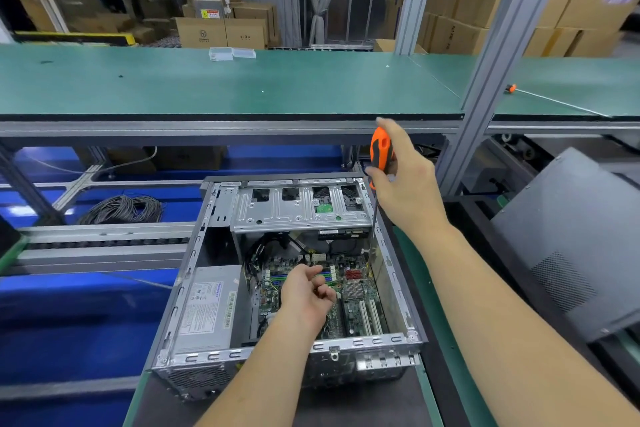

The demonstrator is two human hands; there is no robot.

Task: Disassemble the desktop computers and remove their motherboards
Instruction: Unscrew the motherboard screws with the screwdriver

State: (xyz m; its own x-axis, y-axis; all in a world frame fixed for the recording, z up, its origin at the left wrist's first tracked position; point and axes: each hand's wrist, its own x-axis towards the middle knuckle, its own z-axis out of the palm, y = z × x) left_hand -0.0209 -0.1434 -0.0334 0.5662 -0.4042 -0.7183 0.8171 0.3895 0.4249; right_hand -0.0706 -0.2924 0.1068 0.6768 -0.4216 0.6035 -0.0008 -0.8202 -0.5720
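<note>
Head view: the open desktop case (287, 274) lies on its side on the counter (450, 350), side panel off, with the motherboard (349, 291) still seated on the case floor beside the power supply (207, 305). The right hand (407, 184) grips the orange-handled screwdriver (380, 152) upright, its long shaft running down along the right inner wall towards the board's far right corner; the tip itself is too small to make out. The left hand (306, 295) hovers over the middle of the board with fingers loosely curled, holding nothing that can be seen.

The step appears to be loosening a mounting screw. It probably goes best with the shaft kept vertical, the tip fully seated before turning, and downward pressure held steady so it does not slip onto the components. The left hand could catch the freed screw. Cables near the drive cage (298, 208) likely need unplugging before the board lifts.
</note>
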